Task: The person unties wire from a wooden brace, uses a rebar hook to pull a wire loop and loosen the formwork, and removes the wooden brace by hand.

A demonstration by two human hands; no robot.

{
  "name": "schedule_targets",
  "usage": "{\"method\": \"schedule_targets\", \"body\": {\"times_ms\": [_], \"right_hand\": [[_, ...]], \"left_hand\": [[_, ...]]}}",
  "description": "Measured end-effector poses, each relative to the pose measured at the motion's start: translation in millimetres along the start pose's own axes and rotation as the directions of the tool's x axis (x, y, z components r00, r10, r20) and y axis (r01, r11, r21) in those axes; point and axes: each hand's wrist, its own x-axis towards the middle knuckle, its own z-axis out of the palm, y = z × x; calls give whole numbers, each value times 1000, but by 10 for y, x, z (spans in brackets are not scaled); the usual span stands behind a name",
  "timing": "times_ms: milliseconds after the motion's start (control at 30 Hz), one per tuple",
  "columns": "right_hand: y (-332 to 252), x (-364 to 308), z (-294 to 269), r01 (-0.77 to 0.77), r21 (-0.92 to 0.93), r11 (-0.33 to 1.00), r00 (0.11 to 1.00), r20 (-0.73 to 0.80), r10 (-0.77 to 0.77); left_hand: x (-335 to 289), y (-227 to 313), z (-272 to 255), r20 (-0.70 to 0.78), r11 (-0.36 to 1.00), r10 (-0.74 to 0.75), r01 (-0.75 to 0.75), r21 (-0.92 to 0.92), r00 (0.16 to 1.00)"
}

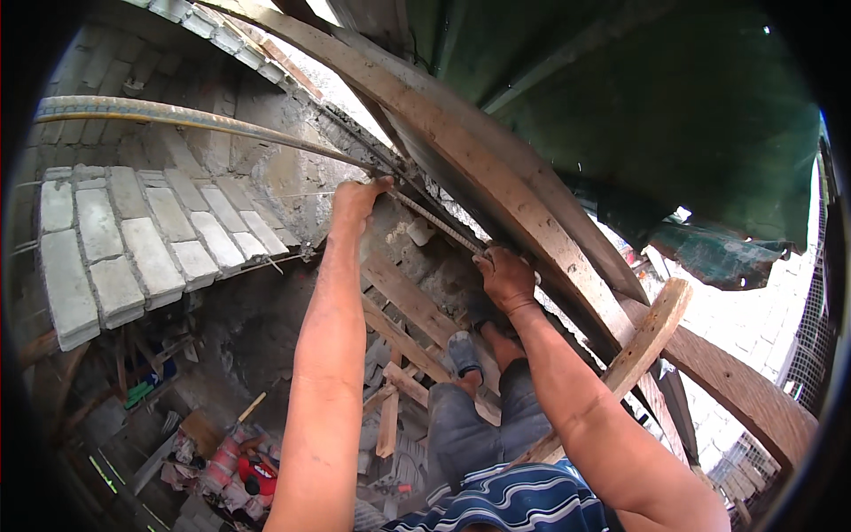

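Observation:
My right hand (pixel 507 279) is wrapped round the lower part of a ribbed steel bar (pixel 443 226), which slants down toward me beside a wooden beam. Farther left, my left hand (pixel 353 206) is closed, with its thumb against or very near the bar's upper part. What lies inside its fingers is hidden. A thin pale line (pixel 301 194) runs leftward from this hand. Just above it passes a long rod (pixel 204 120), reaching to the left rim; I cannot tell whether it is one piece with the bar.
Wooden beams (pixel 461 133) arch along the right, with a short timber (pixel 651 332) crossing by my right forearm. Block masonry (pixel 146 226) stands left. Planks (pixel 412 301) lie below near my feet. Deep down at lower left, a person in a red cap (pixel 257 476) is among clutter. Green sheeting (pixel 656 115) hangs upper right.

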Motion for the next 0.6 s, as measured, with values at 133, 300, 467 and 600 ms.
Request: {"method": "schedule_targets", "body": {"times_ms": [133,300,467,600], "right_hand": [[-184,-68,-6,-126,9,992,954,277,119],[-298,-165,-96,-181,93,979,955,256,152],[-284,-118,-206,-156,158,975,981,-89,172],[-292,-32,-303,-114,60,992,993,4,114]], "left_hand": [[82,-1,133,-185,971,88,-43,234,979],[79,-93,248,-162,993,46,-27,116,986],[-149,-441,96,38,912,258,-230,-340,965],[-55,-594,16,-177,703,699,-619,350,693]]}}
